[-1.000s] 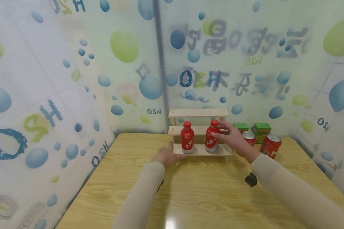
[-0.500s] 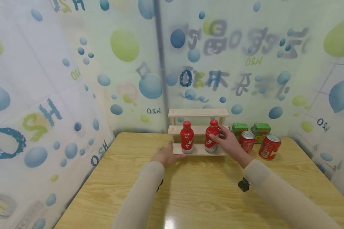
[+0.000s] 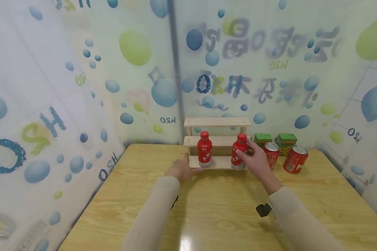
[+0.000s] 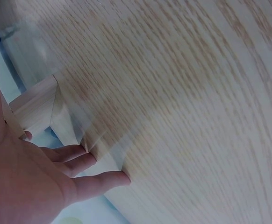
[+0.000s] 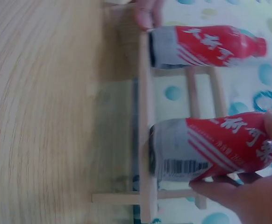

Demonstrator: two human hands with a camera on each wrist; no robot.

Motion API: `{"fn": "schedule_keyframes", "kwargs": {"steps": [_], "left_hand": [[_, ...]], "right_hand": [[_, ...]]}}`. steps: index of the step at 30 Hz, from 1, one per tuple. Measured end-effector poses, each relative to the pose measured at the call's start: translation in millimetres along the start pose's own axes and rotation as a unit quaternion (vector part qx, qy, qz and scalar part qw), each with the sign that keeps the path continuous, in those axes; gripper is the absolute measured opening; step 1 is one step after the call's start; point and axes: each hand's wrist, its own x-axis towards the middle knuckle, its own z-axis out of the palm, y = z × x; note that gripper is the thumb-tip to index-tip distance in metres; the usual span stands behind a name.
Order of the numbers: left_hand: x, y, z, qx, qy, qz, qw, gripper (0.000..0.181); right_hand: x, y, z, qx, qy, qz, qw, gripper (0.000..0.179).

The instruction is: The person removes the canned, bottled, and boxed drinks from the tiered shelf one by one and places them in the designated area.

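Two red cola bottles with silver-grey bases stand on the lowest board of a small stepped wooden shelf point(image 3: 218, 162). My right hand point(image 3: 257, 160) grips the right-hand bottle point(image 3: 238, 152) around its upper body from the right. That bottle leans slightly, and its base is at the board's front part in the right wrist view. The left-hand bottle point(image 3: 204, 150) is upright and untouched. At the shelf's left end, my left hand point(image 3: 180, 169) holds the lowest board, thumb along its front edge. In the left wrist view, several fingers point(image 4: 101, 184) of it reach down towards the table, fairly straight.
Right of the shelf stand two red cans, one nearer the shelf point(image 3: 271, 153) and one farther right point(image 3: 296, 159). Two green boxes, the left one point(image 3: 262, 140) and the right one point(image 3: 286, 143), are behind them. A patterned curtain point(image 3: 138, 87) hangs behind the wooden table point(image 3: 220, 212).
My right hand and its bottle have shifted slightly left, then right and a little nearer, widening the gap to the other bottle. The left hand keeps its place on the shelf.
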Motion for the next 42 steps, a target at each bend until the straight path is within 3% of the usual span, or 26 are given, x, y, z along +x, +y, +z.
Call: {"fn": "schedule_keyframes", "kwargs": {"steps": [6,12,18,21,26,29,36,42], "left_hand": [[-0.7,2.2,-0.8,0.005,-0.002,0.003,1.0,0.121],[-1.2,2.2,-1.3,0.003,-0.002,0.0,1.0,0.12],[0.2,0.9,0.2,0.004,-0.004,0.004,1.0,0.121],[1.1,-0.2,1.2,0.009,-0.002,0.004,0.9999,0.122],[2.3,-1.9,1.7,0.012,0.001,0.002,0.9999,0.122],[2.4,-2.5,2.3,0.012,0.0,0.003,0.9999,0.122],[1.7,-3.2,2.3,0.011,-0.005,0.003,0.9999,0.123],[1.5,-0.9,0.2,0.006,-0.005,0.008,0.9999,0.123]], "right_hand": [[-19.4,0.7,-18.0,0.008,0.058,0.0,0.9983,0.073],[-37.7,4.3,-32.9,-0.001,0.084,0.005,0.9965,0.074],[-55.1,21.7,-46.2,-0.024,0.112,0.017,0.9933,0.073],[-58.7,32.5,-53.3,-0.047,0.125,0.02,0.9909,0.073],[-60.0,46.8,-64.6,-0.04,0.141,0.047,0.988,0.072],[-60.0,53.2,-69.5,-0.038,0.141,0.071,0.9868,0.071],[-56.8,61.1,-73.3,-0.048,0.09,0.121,0.9875,0.075],[-53.3,65.5,-72.8,-0.025,0.089,0.144,0.9852,0.079]]}}
